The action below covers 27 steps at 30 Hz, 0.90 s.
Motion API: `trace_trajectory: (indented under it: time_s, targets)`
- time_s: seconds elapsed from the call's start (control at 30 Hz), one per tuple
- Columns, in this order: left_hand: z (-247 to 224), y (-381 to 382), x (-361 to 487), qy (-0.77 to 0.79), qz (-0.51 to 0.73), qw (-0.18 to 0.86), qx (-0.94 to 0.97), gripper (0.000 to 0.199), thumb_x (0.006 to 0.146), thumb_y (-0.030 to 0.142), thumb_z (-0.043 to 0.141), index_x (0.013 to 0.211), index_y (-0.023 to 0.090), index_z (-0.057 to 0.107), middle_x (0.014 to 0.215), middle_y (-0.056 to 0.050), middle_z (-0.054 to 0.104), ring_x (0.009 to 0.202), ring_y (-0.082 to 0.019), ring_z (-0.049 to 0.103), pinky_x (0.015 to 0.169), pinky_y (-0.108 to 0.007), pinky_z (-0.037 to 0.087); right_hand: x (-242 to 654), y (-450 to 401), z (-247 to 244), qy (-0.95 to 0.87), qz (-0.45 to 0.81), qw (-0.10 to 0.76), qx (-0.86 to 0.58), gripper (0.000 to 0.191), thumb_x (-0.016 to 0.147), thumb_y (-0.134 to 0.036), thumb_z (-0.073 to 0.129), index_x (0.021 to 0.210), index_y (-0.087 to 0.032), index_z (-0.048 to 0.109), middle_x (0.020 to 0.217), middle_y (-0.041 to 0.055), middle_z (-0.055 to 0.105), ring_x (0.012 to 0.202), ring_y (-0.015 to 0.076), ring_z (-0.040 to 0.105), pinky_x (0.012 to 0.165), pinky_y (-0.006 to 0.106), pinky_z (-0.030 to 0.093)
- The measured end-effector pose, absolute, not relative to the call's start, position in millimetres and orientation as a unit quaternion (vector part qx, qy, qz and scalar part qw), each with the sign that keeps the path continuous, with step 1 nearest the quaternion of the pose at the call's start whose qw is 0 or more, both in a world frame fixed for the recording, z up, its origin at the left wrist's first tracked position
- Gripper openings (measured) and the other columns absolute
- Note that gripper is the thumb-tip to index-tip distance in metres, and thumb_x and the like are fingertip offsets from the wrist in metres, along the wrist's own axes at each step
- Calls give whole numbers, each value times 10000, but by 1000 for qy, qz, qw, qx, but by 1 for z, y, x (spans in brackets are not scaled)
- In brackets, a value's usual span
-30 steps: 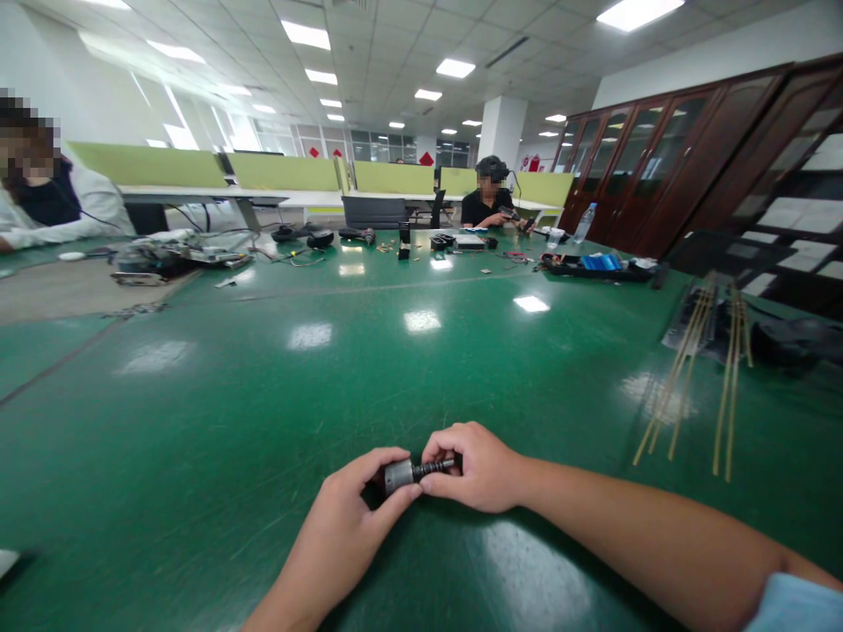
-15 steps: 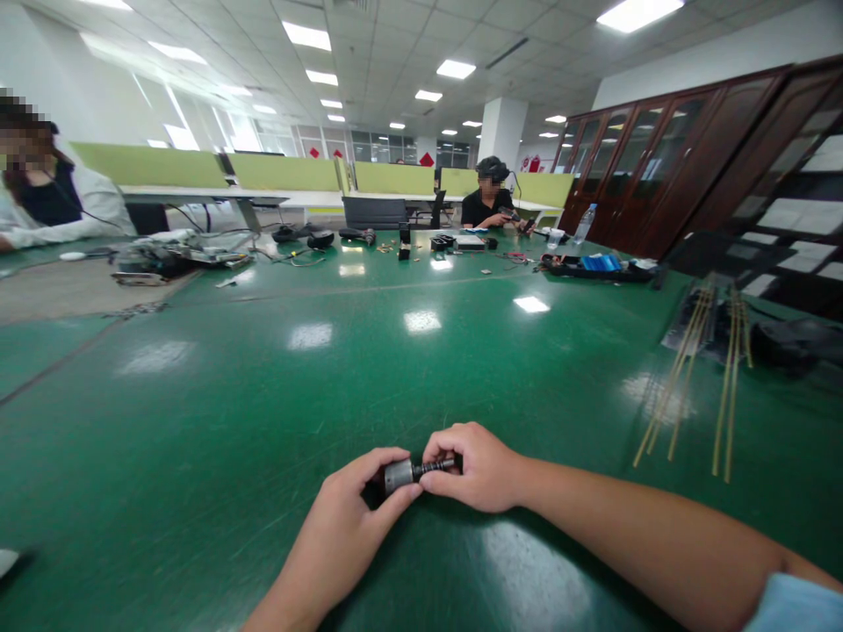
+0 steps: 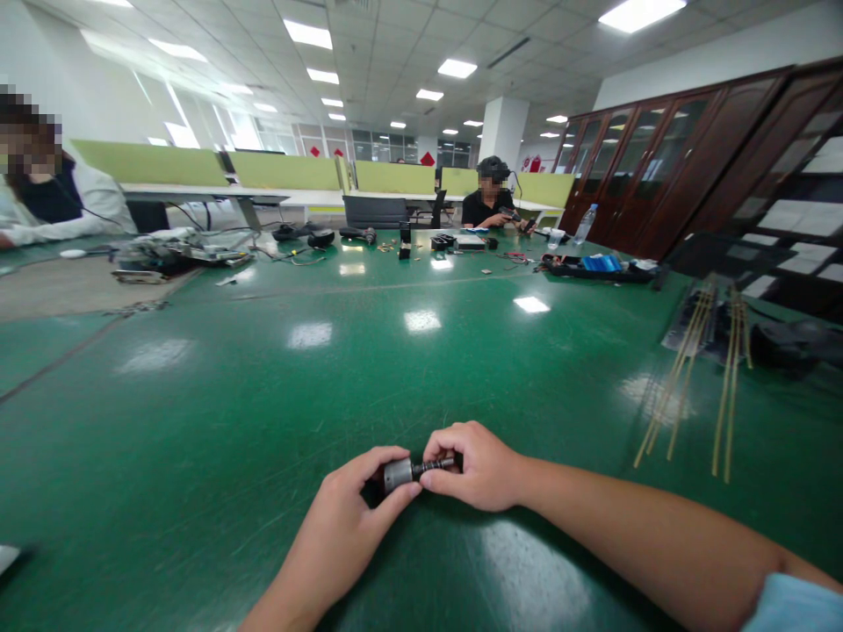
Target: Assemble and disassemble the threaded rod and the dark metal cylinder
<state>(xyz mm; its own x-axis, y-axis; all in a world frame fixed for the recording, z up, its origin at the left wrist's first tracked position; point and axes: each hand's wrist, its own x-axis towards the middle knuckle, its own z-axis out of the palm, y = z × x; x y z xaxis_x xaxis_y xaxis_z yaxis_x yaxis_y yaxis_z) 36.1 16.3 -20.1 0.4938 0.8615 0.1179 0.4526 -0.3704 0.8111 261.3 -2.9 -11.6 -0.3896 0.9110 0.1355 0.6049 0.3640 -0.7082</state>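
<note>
Barely moved, 2 hands (image 3: pixel 346 513) grip 1 mtl part (image 3: pixel 398 475).

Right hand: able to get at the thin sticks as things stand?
Probably, with a stretch: no obstacle shows between the right hand and the thin sticks, though it's occupied with the metal part.

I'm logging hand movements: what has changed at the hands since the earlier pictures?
Nothing there has visibly moved, been grasped or let go. The left hand still grips the metal cylinder, and the right hand still holds its spring-wrapped shaft.
</note>
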Motion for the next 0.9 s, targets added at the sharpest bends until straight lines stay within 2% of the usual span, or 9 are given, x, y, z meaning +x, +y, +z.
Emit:
trace_trajectory:
  time_s: [0.3,0.9]
  targets:
    - [-18,15,35,426,266,376,779,292,858,418,659,1128,307,653,1113,0,695,1024,-218,635,921,-338,489,261,-3,-13,-776,298,270,-487,190,837,-362,654,859,-174,648,626,-40,561,575,99,494,579,213,360]
    - [-16,16,35,421,282,376,775,293,849,417,661,1110,285,674,1074,-21,709,975,-227,654,871,-333,518,261,-4,-11,-762,319,281,-488,182,835,-351,652,843,-169,648,629,-36,561,576,101,484,570,211,364]
